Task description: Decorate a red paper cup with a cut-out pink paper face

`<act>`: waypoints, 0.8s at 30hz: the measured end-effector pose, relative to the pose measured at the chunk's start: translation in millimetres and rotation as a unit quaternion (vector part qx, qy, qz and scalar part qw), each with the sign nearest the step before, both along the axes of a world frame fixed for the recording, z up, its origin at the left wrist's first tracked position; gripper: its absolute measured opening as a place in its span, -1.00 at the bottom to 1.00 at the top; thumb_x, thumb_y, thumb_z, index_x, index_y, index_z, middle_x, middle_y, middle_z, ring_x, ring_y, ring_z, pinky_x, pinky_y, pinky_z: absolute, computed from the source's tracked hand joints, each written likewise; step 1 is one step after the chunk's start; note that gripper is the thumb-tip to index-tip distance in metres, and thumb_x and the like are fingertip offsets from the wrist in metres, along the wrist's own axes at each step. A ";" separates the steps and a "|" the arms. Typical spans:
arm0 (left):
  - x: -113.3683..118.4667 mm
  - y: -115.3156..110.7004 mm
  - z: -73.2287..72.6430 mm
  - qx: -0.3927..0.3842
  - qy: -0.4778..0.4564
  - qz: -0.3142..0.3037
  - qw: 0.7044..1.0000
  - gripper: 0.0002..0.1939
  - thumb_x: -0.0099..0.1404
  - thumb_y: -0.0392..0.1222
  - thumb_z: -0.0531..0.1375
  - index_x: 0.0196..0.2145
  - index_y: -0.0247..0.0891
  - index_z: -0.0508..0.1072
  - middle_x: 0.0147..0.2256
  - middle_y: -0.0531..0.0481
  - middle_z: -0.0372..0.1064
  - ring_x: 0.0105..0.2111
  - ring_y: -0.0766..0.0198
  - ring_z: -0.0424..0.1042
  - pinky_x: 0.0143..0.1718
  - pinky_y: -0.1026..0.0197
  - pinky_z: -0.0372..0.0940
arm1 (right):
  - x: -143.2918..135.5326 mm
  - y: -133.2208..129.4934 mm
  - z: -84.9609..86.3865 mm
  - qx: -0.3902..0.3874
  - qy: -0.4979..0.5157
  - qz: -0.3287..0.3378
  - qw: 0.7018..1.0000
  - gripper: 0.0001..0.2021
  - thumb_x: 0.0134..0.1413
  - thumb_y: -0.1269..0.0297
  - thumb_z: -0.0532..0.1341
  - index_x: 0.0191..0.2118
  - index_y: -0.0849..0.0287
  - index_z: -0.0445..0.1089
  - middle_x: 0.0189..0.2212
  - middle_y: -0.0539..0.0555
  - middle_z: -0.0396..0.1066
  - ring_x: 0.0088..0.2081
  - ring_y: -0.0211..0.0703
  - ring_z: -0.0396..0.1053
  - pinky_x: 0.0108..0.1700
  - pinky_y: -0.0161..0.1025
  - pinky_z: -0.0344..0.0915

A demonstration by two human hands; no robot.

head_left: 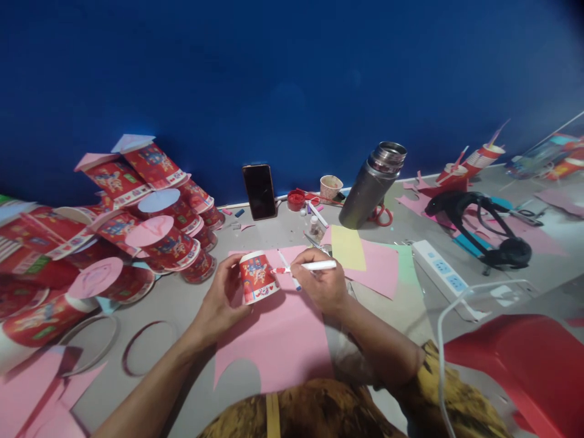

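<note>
My left hand (227, 292) is closed around a red printed paper cup (258, 278), held tilted above the pink paper (278, 356). Between the fingers of my right hand (326, 287) is a white marker (322, 265). Its red tip points at the cup's right side; whether it touches cannot be made out. Below it shows a thin pen with a blue end (297, 286), partly covered by my right hand. The pink sheet has a rounded cut-out at its near edge.
Red paper cups with paper discs (159, 234) are stacked at left. Behind my hands stand a phone (259, 191), a small tub of red stuff (296, 199) and a dark steel flask (371, 185). At right are a power strip (438, 267), black headgear (479, 228) and a red stool (515, 365).
</note>
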State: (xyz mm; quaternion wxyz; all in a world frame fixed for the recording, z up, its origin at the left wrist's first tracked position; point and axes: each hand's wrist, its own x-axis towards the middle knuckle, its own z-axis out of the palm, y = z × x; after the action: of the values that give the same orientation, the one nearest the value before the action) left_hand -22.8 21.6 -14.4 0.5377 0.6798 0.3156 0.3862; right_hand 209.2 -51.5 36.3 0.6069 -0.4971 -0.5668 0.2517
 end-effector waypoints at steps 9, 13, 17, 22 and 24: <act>2.2 -1.1 -2.3 -0.002 -0.055 -0.024 0.998 -0.16 0.12 -0.35 0.45 0.28 0.03 0.25 0.26 -0.12 0.25 0.28 -0.01 0.34 0.26 0.02 0.33 | -3.3 -1.3 0.7 -0.016 0.003 0.035 0.999 -0.89 0.18 0.24 0.29 -0.34 0.12 0.50 -0.41 0.01 0.55 -0.40 -0.22 0.45 -0.31 -0.30 0.35; 3.3 -2.5 -3.0 -0.012 -0.057 -0.023 0.998 -0.14 0.09 -0.36 0.45 0.27 0.01 0.25 0.25 -0.13 0.26 0.27 -0.02 0.36 0.23 0.02 0.36 | -1.4 -0.7 2.3 -0.044 -0.004 0.054 0.998 -0.86 0.17 0.22 0.27 -0.37 0.12 0.48 -0.45 -0.01 0.52 -0.43 -0.24 0.41 -0.34 -0.30 0.32; 4.5 -2.5 1.2 -0.026 -0.041 -0.009 0.999 -0.15 0.05 -0.31 0.48 0.24 -0.04 0.27 0.23 -0.17 0.29 0.26 -0.08 0.36 0.23 -0.04 0.38 | 2.4 1.0 3.9 -0.051 -0.028 0.018 0.998 -0.85 0.14 0.21 0.27 -0.42 0.13 0.44 -0.50 -0.03 0.47 -0.48 -0.26 0.33 -0.37 -0.30 0.27; 5.7 -1.4 9.8 -0.012 -0.036 0.008 0.999 -0.22 0.07 -0.24 0.50 0.19 -0.03 0.29 0.21 -0.15 0.32 0.26 -0.09 0.38 0.27 -0.09 0.35 | 5.7 0.6 5.7 -0.045 0.007 -0.007 0.999 -0.84 0.16 0.22 0.26 -0.42 0.13 0.43 -0.56 -0.05 0.42 -0.50 -0.26 0.33 -0.43 -0.32 0.25; 5.6 -2.1 10.7 -0.016 -0.029 0.004 0.999 -0.22 0.08 -0.23 0.51 0.18 -0.03 0.29 0.21 -0.16 0.32 0.26 -0.11 0.37 0.27 -0.11 0.35 | 4.4 0.1 6.1 -0.030 0.022 -0.005 0.999 -0.85 0.17 0.23 0.27 -0.40 0.13 0.45 -0.53 -0.04 0.46 -0.47 -0.24 0.38 -0.40 -0.31 0.30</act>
State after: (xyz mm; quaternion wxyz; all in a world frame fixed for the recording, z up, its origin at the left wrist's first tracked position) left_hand -17.2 19.5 -3.7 0.5562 0.6580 0.3089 0.4028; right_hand 213.6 -51.4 42.4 0.6054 -0.5125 -0.5427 0.2762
